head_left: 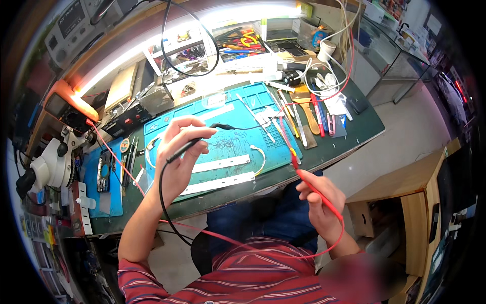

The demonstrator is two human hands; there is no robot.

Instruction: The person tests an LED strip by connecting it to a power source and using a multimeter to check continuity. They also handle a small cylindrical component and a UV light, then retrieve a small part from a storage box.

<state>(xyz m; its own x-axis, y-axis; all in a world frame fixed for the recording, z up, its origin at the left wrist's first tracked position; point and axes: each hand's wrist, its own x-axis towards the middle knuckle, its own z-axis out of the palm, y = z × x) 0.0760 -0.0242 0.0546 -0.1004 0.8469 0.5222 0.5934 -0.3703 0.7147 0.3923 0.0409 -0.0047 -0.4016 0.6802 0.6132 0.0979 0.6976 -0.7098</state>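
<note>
Nearest us, our right hand [319, 200] pinches the red probe [299, 169] with closed fingers, its tip pointing up-left off the bench [354, 133] edge, while our left hand [179, 157], over the blue mat [238, 137], grips the black probe [190, 147] above white strips [220, 163].

Brightly lit overall. Main source: long tube lamp [187, 38] above back of bench, blown out to pure white (detail lost along its length). Soft glare on teal work mat [233, 137]; orange glow at left on multimeter [68, 106]. Shadows short, faint under hands. Strong fisheye bend: bench edges curve, corners vignetted black. Centre fairly sharp; rim soft, smeared. Blurred patch at lower right.
</note>
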